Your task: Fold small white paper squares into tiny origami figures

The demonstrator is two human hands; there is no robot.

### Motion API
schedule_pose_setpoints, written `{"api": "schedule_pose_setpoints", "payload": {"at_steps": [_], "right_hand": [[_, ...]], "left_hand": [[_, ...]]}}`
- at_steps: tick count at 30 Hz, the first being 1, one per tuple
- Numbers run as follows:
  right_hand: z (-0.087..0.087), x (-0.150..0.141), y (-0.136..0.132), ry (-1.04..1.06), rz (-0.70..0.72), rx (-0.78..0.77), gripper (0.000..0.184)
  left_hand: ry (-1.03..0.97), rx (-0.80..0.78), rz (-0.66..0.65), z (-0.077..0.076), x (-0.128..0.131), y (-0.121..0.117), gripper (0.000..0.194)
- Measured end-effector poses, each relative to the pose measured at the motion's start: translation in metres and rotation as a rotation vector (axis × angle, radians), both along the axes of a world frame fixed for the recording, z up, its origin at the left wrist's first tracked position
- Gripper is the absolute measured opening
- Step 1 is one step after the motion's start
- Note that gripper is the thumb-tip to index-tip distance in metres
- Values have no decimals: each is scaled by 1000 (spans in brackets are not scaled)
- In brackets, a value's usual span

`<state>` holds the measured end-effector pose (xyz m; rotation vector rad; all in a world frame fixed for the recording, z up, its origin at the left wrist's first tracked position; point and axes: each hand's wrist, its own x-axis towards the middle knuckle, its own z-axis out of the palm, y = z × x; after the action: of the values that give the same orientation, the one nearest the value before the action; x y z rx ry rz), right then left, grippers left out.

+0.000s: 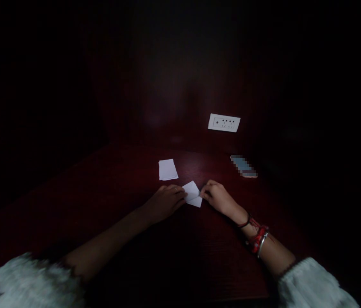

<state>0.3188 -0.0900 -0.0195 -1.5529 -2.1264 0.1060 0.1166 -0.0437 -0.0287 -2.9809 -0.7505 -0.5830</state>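
White sleeves point(33, 282) are seen nearest the camera, gathered around both forearms at the lower corners of the view. From the left one, the forearm is stretched inward and away, and the left hand point(165, 201) is held low and palm down, with its fingers extended onto the left side of the folded paper point(192, 192); whether the paper is gripped there or only pressed cannot be told. A ring point(175, 188) is worn on one finger. The right forearm is angled inward from the opposite side, with bracelets point(257, 235) worn at the wrist. The right hand point(217, 196) is curled narrow, and the paper's right corner is pinched at its fingertips. Between the hands, the folded paper is held over the middle of the dark red worktop point(103, 188). Paper sheets point(168, 170) are stacked just beyond the left hand. Toward the far right corner, a phone point(242, 166) is laid flat, blurred by pixels. Above the far edge, a socket panel point(224, 122) is mounted.
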Motion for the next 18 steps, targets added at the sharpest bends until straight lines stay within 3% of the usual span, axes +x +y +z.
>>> {"api": "schedule_pose_setpoints", "payload": {"at_steps": [5, 10, 18], "right_hand": [[-5, 0, 5, 79, -115, 45, 22], [-9, -4, 7, 79, -68, -36, 19], [-6, -11, 4, 150, -48, -72, 27]], "left_hand": [[-38, 1, 27, 0, 1, -2, 26], [-151, -43, 228, 3, 5, -10, 34], [-150, -23, 376, -6, 13, -12, 49]]}}
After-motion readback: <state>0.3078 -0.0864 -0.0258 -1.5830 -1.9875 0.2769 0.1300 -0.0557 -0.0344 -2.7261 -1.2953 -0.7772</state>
